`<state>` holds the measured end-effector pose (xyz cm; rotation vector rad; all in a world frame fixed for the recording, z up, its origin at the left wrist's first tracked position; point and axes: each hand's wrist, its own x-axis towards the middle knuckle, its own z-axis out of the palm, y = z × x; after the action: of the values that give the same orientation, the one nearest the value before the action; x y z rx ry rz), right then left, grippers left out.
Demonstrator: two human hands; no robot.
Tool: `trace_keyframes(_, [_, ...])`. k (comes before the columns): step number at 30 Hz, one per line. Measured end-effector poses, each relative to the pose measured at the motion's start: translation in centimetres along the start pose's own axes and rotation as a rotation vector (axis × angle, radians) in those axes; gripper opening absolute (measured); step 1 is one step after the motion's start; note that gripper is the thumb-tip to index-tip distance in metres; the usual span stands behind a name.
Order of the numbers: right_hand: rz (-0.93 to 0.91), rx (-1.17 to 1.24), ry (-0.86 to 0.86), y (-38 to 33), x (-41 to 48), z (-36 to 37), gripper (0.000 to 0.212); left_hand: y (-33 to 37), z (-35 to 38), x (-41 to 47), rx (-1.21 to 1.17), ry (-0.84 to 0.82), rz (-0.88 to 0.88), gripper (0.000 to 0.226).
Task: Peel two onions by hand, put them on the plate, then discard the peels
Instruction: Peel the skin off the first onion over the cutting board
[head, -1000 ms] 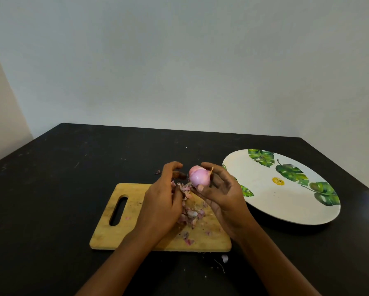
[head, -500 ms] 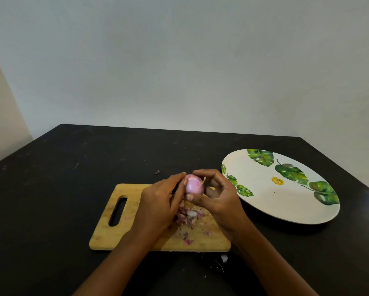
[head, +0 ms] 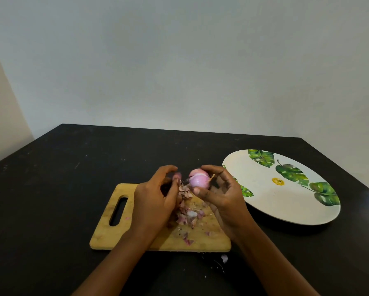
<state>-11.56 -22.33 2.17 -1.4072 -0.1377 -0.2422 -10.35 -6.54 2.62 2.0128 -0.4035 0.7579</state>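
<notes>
A black table point(head: 72, 189) fills the lower half of the view. To the right on it lies a round white plate point(head: 264, 199) printed with green leaves; a small yellow mark point(head: 278, 181) sits near its middle (any print on it is too small to read). Left of the plate, close to its rim, lies a wooden cutting board point(head: 106, 231) with a slot handle at its left end.

Both hands are raised over the far half of the board. The right hand point(head: 224, 201) grips the onion point(head: 199, 178), thumb beneath and fingers curled over the top, so the onion is held in the air above the board's far edge, just left of the plate. The onion is pink and mostly bare; its long axis runs roughly left to right, with a dry tan tip sticking out toward the plate.

The left hand point(head: 155, 201), fingers curled, pinches a strip of peel point(head: 184, 191) that hangs just beside the onion. Loose peels point(head: 190, 216) are heaped on the board below, and one pale scrap point(head: 224, 258) lies on the table in front of it.
</notes>
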Motion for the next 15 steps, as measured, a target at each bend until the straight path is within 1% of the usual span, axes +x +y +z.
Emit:
trace_keyframes(2, [0.019, 0.009, 0.009, 0.08, 0.22, -0.21, 0.051, -0.01, 0.23, -0.23, 0.084, -0.065, 0.024, 0.019])
trace_keyframes(4, [0.037, 0.084, 0.023, 0.1, 0.44, -0.42, 0.05, -0.01, 0.38, -0.45, 0.151, -0.106, 0.055, 0.019])
trace_keyframes(6, [0.069, 0.176, 0.041, -0.03, 0.61, -0.62, 0.052, -0.04, 0.39, -0.46, 0.173, -0.115, 0.068, 0.018])
trace_keyframes(8, [0.082, 0.215, 0.051, -0.14, 0.7, -0.85, 0.057, -0.02, 0.39, -0.37, 0.199, -0.116, 0.097, 0.019])
trace_keyframes(11, [0.058, 0.12, 0.053, -0.12, 0.59, -0.83, 0.06, 0.33, 0.45, -0.46, 0.213, -0.098, 0.154, 0.038])
trace_keyframes(13, [0.012, -0.007, 0.05, 0.06, 0.48, -0.67, 0.058, 0.48, 0.44, -0.46, 0.194, -0.074, 0.158, 0.041])
trace_keyframes(15, [-0.031, -0.082, 0.034, 0.22, 0.36, -0.5, 0.057, 0.41, 0.39, -0.41, 0.167, -0.049, 0.149, 0.038])
